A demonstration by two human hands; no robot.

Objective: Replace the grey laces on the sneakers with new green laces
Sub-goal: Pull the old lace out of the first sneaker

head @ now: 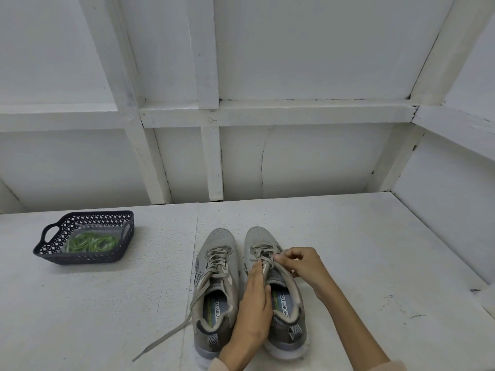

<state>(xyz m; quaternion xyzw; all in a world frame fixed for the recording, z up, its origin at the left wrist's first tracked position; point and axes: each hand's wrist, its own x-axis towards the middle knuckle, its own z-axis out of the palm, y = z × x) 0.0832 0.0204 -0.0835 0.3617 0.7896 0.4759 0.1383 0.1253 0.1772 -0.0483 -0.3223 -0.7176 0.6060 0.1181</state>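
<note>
Working the right grey mesh sneaker [258, 238].
My right hand [302, 266] pinches its grey lace [263, 254]; my left hand [254, 311] presses flat beside.

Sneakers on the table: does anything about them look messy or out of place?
Only the grey lace of the left sneaker: it is undone, and one end trails loose across the table. The right hand pinches the other lace on the right sneaker. Nothing looks damaged or spilled.
</note>
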